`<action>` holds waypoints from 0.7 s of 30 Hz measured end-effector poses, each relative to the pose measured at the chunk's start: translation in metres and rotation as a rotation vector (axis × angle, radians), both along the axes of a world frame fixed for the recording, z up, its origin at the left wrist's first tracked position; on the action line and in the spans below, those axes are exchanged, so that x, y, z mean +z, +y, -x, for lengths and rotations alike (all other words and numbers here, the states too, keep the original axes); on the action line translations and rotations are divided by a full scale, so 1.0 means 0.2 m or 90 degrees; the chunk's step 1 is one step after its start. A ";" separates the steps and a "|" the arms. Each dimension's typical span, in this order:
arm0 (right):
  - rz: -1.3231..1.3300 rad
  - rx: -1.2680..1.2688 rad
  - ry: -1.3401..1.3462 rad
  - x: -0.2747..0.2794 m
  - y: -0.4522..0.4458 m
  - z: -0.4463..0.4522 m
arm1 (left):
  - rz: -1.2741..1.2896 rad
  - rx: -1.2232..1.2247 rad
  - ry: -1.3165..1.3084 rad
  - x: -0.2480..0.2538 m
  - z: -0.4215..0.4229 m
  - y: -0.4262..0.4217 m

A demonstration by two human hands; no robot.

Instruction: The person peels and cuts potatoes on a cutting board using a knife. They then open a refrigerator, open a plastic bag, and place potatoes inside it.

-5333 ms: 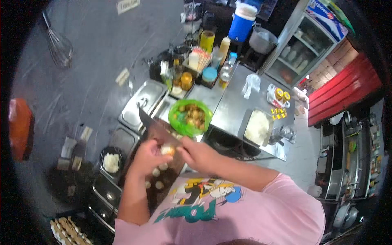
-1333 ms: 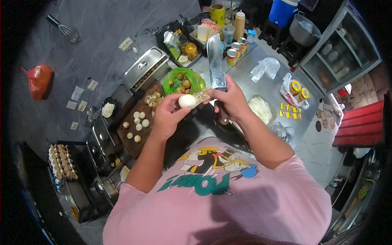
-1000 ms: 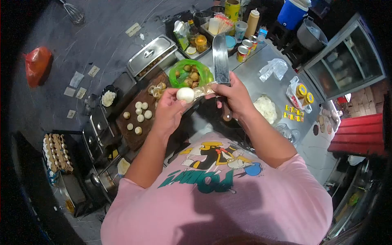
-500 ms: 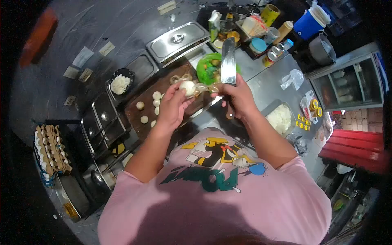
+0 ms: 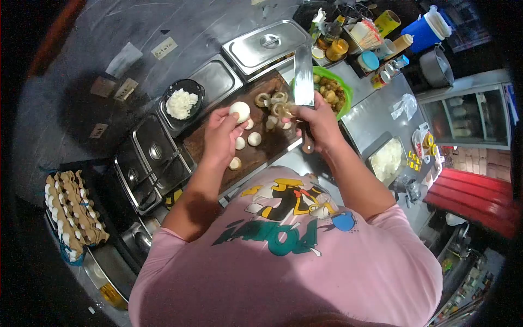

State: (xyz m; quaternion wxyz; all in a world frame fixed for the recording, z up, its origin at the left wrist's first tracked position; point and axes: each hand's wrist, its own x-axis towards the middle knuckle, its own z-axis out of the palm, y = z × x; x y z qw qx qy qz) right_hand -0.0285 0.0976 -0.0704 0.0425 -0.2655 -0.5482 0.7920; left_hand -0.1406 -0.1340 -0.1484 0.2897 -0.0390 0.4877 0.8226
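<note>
My left hand is closed round a smooth, white, round peeled onion above the brown cutting board. In my right hand is a broad-bladed knife, its blade pointing away from me and its wooden handle showing below my fingers. Brownish, translucent onion skin is at the fingertips of that hand. More curled skins lie on the board. Several small white onions rest near my left hand. Behind the knife, a green bag-lined container holds brownish round pieces and is partly hidden.
A black bowl of chopped white food sits on steel pans left of the board. Lidded steel pans stand behind. Egg trays are at far left. Jars and bottles crowd the back right; a white-filled tray lies right.
The view has shifted, so the board and pans appear farther right. My hands have moved apart; the skin that stretched between them now hangs by my right hand, away from the onion.
</note>
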 end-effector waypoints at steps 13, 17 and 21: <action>-0.061 -0.004 -0.067 -0.50 0.04 0.21 | 0.712 -0.311 0.323 -0.58 0.10 -0.41; -0.332 -0.037 -0.054 -0.85 0.15 0.23 | 0.724 -0.298 0.371 -0.62 0.11 -0.42; -0.377 -0.051 -0.143 -0.79 0.16 0.17 | 0.736 -0.302 0.417 -0.59 0.13 -0.45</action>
